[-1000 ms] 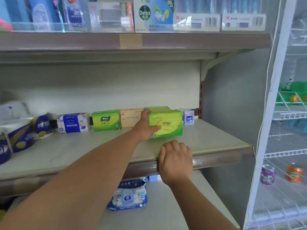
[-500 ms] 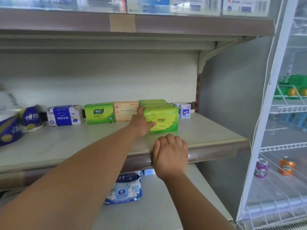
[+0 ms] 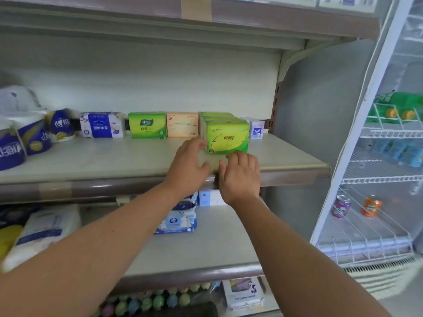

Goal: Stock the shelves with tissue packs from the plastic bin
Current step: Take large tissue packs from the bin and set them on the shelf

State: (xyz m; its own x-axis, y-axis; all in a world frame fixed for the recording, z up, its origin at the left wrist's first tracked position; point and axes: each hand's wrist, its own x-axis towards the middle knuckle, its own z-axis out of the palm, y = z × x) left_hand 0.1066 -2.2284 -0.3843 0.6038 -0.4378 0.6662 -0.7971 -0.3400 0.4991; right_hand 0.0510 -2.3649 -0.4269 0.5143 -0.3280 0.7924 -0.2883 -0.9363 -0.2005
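left hand (image 3: 187, 165): loose, empty, fingertips beside green tissue pack (image 3: 229, 138)
right hand (image 3: 240, 177): loose, empty, over shelf (image 3: 91, 156) edge, frame centre

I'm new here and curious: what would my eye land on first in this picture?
Two bare arms reach in from below, the left hand and right hand close together at the front edge of the middle shelf. Just beyond their fingers stands a bright green tissue pack, in front of more green packs. At far right, a purple can and an orange can sit on a cooler's wire rack.
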